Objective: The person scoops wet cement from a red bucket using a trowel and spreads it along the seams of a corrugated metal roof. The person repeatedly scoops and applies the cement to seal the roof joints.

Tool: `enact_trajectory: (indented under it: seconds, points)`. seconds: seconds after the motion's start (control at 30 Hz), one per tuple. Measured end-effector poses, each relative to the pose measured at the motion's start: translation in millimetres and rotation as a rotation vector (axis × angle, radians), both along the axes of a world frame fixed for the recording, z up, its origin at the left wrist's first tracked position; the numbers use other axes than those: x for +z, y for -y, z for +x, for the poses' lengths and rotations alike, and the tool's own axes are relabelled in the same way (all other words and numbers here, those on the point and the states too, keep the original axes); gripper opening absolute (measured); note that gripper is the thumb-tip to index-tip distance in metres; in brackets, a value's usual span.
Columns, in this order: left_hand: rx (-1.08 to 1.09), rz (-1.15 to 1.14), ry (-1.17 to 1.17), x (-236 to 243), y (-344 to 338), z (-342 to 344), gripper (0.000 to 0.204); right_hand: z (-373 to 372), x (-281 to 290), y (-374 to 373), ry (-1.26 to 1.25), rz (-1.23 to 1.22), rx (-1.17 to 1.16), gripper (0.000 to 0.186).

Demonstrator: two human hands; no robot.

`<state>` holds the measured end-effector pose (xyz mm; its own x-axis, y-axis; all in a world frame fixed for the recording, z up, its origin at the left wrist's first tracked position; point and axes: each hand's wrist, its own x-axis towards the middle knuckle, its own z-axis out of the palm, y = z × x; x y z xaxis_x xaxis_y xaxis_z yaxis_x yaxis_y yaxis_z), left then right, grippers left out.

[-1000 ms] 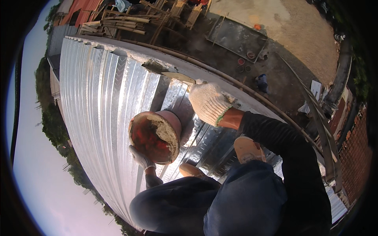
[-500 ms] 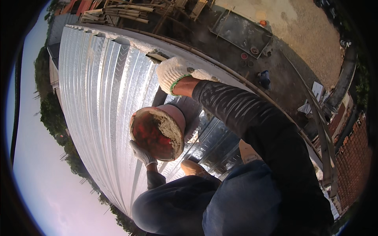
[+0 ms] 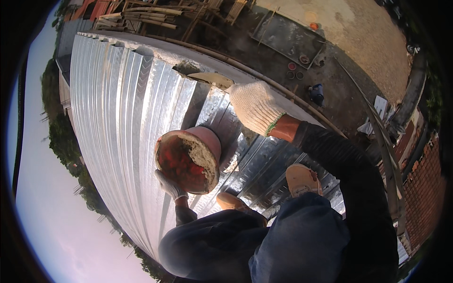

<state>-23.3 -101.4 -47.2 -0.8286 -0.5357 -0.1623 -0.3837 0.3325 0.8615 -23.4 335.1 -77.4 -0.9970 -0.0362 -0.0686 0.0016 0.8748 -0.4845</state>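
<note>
Your gloved left hand point(image 3: 171, 185) cups the round red mortar-caked bowl point(image 3: 188, 159) from below; your outstretched gloved right hand point(image 3: 255, 106) grips a flat pale trowel point(image 3: 214, 78) over the corrugated shiny metal roof point(image 3: 122, 127).

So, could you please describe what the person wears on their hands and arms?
Both hands wear knitted work gloves: the right hand has a whitish one with a green-edged cuff, the left hand a greyer one. Dark long sleeves cover both arms, the right pushed back from the wrist.
</note>
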Motion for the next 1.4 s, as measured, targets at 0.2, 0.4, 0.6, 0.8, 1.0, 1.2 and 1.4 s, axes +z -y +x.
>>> enact_trajectory:
  seconds: [0.2, 0.4, 0.6, 0.8, 1.0, 1.2, 1.4]
  points:
    - [0.051, 0.042, 0.02, 1, -11, -2, 0.063, -17, 1, -1, -0.141, 0.113, -0.038, 0.023]
    - [0.005, 0.116, -0.05, 5, -1, 0, 0.06, -46, -2, 8, -0.157, 0.192, 0.013, 0.023]
    - [-0.005, 0.089, -0.032, 3, -11, -1, 0.059, -80, 1, 9, -0.121, 0.092, -0.034, 0.025]
    - [0.017, 0.111, -0.028, 7, -3, 0, 0.061, -86, 13, 7, 0.041, -0.063, -0.081, 0.029]
    - [-0.005, 0.154, 0.001, 2, -10, -1, 0.063, -84, 2, 15, 0.114, -0.075, -0.069, 0.029]
    - [-0.037, 0.193, -0.009, -2, 0, -1, 0.064, -75, -1, 39, 0.054, -0.026, 0.035, 0.03]
    - [-0.004, 0.211, -0.03, 7, -9, 0, 0.064, -48, -2, 49, -0.021, 0.177, 0.005, 0.033]
